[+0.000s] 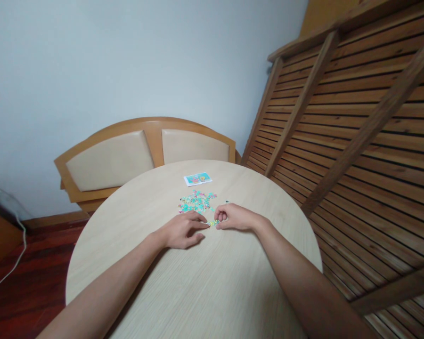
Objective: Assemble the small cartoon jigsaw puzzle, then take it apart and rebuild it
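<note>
A short row of joined jigsaw puzzle pieces (212, 224), yellow and teal, lies on the round table between my hands. My left hand (184, 230) rests palm down with its fingers stretched out and apart, the index fingertip touching the row's left end. At the right end, my right hand (236, 217) is closed in a pinch, thumb and index finger on a small puzzle piece (217, 222), its other fingers curled in. Just beyond my hands is a loose heap of teal, pink and white puzzle pieces (197, 201). A single dark piece (227, 202) lies behind my right hand.
A picture card (198, 179) with cartoon figures lies on the round pale wooden table (212, 287), beyond the heap. A padded wooden headboard (113, 162) stands behind the table. Wooden slats (356, 132) lean at the right. A white cable (23, 235) hangs at the left.
</note>
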`<act>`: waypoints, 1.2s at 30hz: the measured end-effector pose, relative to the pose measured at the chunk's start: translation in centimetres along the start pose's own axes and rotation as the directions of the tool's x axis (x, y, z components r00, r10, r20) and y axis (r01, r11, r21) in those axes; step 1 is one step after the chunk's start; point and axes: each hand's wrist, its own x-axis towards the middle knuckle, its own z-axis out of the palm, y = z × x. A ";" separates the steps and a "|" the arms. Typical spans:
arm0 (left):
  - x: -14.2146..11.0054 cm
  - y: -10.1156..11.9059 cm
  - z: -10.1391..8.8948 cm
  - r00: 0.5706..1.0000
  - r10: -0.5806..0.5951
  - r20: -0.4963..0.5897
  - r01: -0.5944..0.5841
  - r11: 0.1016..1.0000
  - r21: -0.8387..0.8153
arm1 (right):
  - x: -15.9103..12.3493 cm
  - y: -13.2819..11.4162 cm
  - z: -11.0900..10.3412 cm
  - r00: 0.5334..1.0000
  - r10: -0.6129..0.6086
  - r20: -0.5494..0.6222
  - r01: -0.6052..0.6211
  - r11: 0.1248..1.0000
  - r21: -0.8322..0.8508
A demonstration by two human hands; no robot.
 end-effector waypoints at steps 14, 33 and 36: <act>0.3 0.3 -0.1 1.000 0.007 0.009 -0.007 1.000 0.016 | 0.2 -0.4 0.5 0.999 0.002 0.042 -0.002 1.000 0.006; 0.3 0.3 -0.1 1.000 0.003 0.007 -0.003 1.000 0.014 | -0.5 -0.6 -0.4 1.000 -0.004 0.026 0.004 1.000 0.012; 0.2 0.2 0.0 1.000 0.005 0.001 -0.005 1.000 0.016 | -0.6 -0.4 -0.6 1.000 0.002 0.009 -0.002 1.000 0.013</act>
